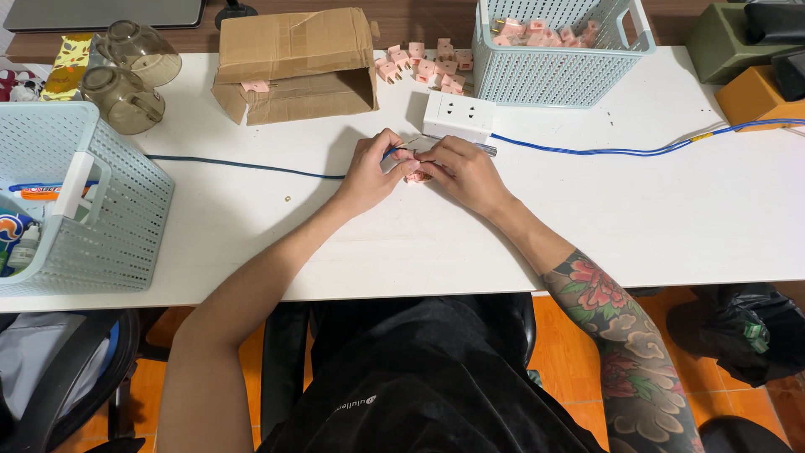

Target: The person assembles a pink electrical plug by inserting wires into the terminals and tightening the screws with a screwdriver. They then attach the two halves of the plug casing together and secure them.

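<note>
From my remote view, far left, a pale blue perforated basket sits at the table edge, cut off by the frame; its contents are only partly readable. Behind it two smoky glass mugs lie tipped. A torn cardboard box lies on its side, mouth toward the worker, presumably for easy reach.

At centre, the left hand and right hand meet over a small pink plug piece resting just above the table. Both grips are closed on it, fingertips pinching from either side; the piece is mostly hidden. A thin blue-handled tool runs under the right fingers; its tip is hidden.

Just behind stands a white socket block, blue cable trailing right. Loose pink plugs lie beside a second basket holding more.
</note>
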